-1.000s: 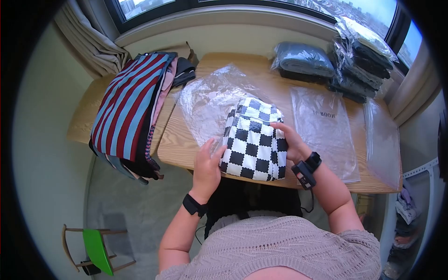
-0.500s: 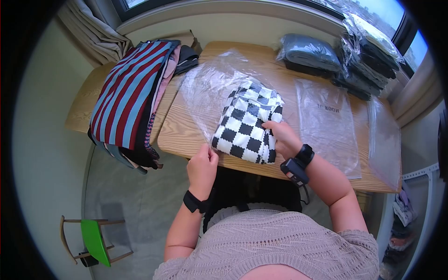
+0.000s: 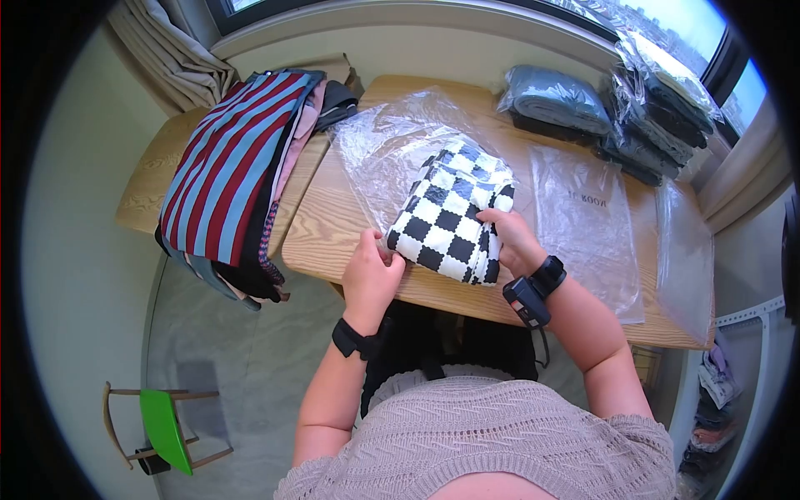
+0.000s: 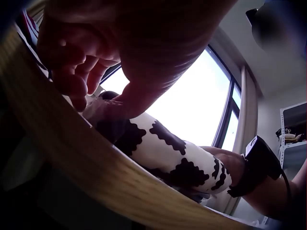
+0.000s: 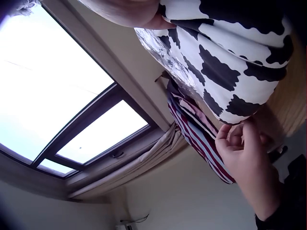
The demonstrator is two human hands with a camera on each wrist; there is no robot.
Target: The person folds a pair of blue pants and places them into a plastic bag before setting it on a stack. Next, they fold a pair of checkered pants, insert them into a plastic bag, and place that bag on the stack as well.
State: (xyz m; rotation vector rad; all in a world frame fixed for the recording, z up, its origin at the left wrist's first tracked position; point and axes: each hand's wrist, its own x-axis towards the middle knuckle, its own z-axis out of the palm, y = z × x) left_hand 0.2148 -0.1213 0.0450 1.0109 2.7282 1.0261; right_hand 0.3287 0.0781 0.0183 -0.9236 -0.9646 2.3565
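A folded garment in black-and-white checks (image 3: 442,218) lies tilted on the table, its far part under the shiny film of a clear plastic bag (image 3: 367,158). My right hand (image 3: 518,243) grips the garment's right side, thumb on top and the other fingers largely hidden beneath. At the garment's near left corner, my left hand (image 3: 369,279) pinches the bag's edge between thumb and fingers. In the left wrist view, a bit of clear film (image 4: 98,109) shows between those fingertips, close over the table's edge.
Striped clothes (image 3: 233,167) are piled at the left. Flat clear bags (image 3: 587,242) lie on the right of the wooden table (image 3: 321,250). Bagged garments (image 3: 554,100) are stacked at the back right, under the window. A green chair (image 3: 167,429) stands on the floor at lower left.
My left hand has gone from lying beside the garment to pinching the bag's edge. The garment has shifted away from the table's near edge and turned, with my right hand still on it.
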